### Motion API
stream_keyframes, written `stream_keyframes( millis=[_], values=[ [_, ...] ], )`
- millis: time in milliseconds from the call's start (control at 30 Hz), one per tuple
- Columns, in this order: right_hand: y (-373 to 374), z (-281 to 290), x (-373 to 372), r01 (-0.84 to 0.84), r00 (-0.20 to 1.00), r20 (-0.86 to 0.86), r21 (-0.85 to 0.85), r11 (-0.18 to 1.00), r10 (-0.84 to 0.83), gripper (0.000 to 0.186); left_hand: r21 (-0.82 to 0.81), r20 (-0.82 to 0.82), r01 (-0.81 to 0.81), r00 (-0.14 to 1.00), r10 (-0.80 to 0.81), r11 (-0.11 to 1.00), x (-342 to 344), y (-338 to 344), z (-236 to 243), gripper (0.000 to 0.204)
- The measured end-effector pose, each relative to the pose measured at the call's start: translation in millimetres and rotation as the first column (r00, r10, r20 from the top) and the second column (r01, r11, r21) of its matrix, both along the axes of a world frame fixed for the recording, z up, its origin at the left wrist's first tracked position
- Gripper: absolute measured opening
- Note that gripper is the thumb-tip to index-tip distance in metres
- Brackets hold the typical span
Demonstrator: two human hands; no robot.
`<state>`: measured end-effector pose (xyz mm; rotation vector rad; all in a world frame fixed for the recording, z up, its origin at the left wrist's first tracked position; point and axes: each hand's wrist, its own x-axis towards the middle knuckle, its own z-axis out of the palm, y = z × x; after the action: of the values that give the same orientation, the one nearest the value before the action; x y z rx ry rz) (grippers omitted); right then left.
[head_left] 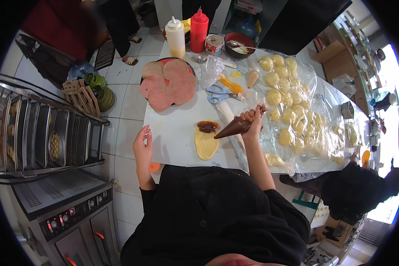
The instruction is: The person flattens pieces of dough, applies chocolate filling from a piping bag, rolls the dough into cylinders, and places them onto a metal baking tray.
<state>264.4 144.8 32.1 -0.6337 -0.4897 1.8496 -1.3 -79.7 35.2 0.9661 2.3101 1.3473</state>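
My right hand (253, 125) is wrapped round the top of a piping bag (232, 129) full of dark brown filling. The bag's tip points left and down, beside a flattened oval of yellow dough (206, 150). Across the upper part of that dough lies brown filling (207, 127), with a darker strip along its lower side. My left hand (142, 144) hovers by the left edge of the white table (170, 144), fingers apart and loosely bent, with nothing in it.
A plate of round pink meat slices (168, 84) sits behind the dough. Scissors (218, 95), squeeze bottles (200, 32), a can (214, 45) and a dark bowl (240, 44) stand farther back. Several dough balls (288, 116) lie under plastic at right. A tray rack (48, 128) and oven (71, 213) stand left.
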Motion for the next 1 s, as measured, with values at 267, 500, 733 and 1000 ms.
stream_keyframes(
  millis=[267, 500, 733, 1000],
  values=[
    [19.2, 28.3, 46.9, -0.052, 0.990, -0.141, -0.535, 0.843, -0.028, 0.026, -0.011, 0.004, 0.065, 0.998, -0.065, 0.998, -2.9, 4.0, -2.1, 0.027],
    [43.3, -8.3, 77.6, -0.165, 0.959, 0.177, -0.295, 0.941, 0.223, 0.030, 0.005, 0.027, 0.162, 0.986, -0.162, 0.987, 0.8, 12.7, 2.9, 0.028],
    [25.0, -38.3, 61.5, -0.120, 0.571, 0.797, -0.156, 0.980, 0.197, 0.059, -0.009, 0.065, 0.230, 0.971, -0.229, 0.973, 7.4, 19.2, 5.5, 0.027],
    [-18.4, 19.4, 123.3, -0.106, 0.203, 0.977, 0.083, 0.991, -0.060, 0.039, -0.084, 0.070, 0.292, 0.955, -0.287, 0.953, 11.4, 18.0, 5.6, 0.028]
  ],
)
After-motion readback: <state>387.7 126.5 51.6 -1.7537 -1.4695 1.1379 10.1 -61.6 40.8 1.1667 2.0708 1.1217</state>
